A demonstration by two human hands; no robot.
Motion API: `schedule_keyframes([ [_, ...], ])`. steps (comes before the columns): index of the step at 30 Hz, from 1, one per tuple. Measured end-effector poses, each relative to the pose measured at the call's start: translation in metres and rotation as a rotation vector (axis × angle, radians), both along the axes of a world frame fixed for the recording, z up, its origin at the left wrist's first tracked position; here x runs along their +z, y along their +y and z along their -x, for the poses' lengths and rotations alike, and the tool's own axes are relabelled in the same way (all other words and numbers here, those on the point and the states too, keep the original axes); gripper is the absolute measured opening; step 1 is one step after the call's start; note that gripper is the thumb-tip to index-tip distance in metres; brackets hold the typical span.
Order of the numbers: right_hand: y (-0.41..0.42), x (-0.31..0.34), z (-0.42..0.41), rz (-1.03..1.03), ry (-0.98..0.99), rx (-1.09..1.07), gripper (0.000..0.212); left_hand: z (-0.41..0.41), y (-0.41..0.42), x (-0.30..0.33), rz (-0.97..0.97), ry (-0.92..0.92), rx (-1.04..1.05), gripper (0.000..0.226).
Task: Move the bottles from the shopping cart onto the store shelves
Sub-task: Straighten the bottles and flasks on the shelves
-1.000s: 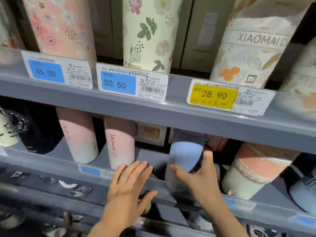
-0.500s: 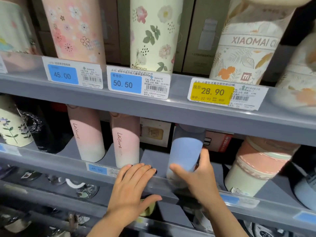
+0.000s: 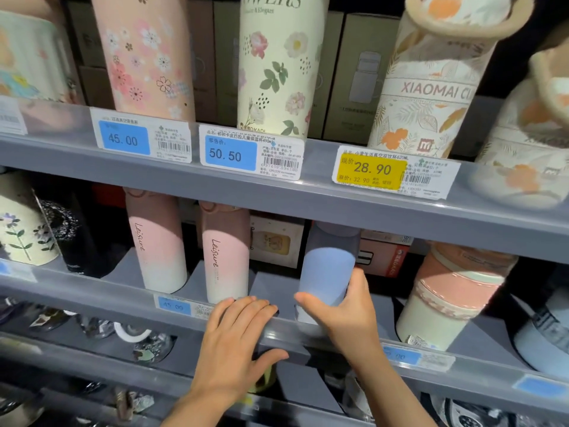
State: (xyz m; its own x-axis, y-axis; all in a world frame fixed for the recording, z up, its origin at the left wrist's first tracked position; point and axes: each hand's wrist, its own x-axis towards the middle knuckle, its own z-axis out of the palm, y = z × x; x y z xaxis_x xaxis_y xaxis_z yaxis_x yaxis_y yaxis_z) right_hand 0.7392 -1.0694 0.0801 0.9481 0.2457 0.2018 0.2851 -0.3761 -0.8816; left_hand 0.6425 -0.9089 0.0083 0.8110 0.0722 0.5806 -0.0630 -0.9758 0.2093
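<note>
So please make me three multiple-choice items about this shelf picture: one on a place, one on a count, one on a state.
1. Where does the blue bottle stand?
A. top shelf
B. middle shelf, right of the pink Leisure bottles
C. in a cart

2. How many pink Leisure bottles are in view?
A. two
B. four
C. none

3. What is the left hand doing?
A. gripping a bottle
B. resting with straight fingers on the shelf rail
C. holding a price tag

Answers:
1 B: it stands under the yellow 28.90 tag, held by the right hand.
2 A: two stand side by side.
3 B: its fingers lie flat over the rail.
</note>
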Motion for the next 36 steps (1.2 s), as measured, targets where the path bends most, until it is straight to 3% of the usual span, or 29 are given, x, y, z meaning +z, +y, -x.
schedule_keyframes([
  [4, 0.004, 0.001, 0.003, 0.128, -0.064, -0.062, 0.083, 0.0, -0.002, -0.001, -0.004, -0.009, 0.006, 0.061],
  [10, -0.017, -0.002, -0.008, -0.163, 0.148, 0.232, 0.06, -0.002, -0.001, -0.004, -0.003, -0.056, -0.009, 0.061],
  [17, -0.003, -0.003, -0.002, 0.067, -0.05, 0.021, 0.087, -0.003, 0.0, -0.005, -0.01, -0.077, -0.003, 0.058],
  [23, -0.017, 0.002, -0.004, -0.198, 0.177, 0.246, 0.051, -0.002, -0.001, -0.003, -0.035, -0.076, 0.018, 0.059],
  [25, -0.012, 0.001, -0.004, -0.145, 0.109, 0.166, 0.049, -0.001, -0.002, -0.001, -0.039, -0.065, 0.025, 0.06],
  [30, 0.005, 0.001, 0.004, 0.128, -0.082, -0.067, 0.075, -0.001, -0.002, 0.0, -0.05, -0.06, 0.029, 0.059],
  [36, 0.0, 0.003, 0.002, 0.135, -0.008, 0.025, 0.06, -0.004, -0.001, -0.003, -0.061, -0.078, 0.043, 0.06],
])
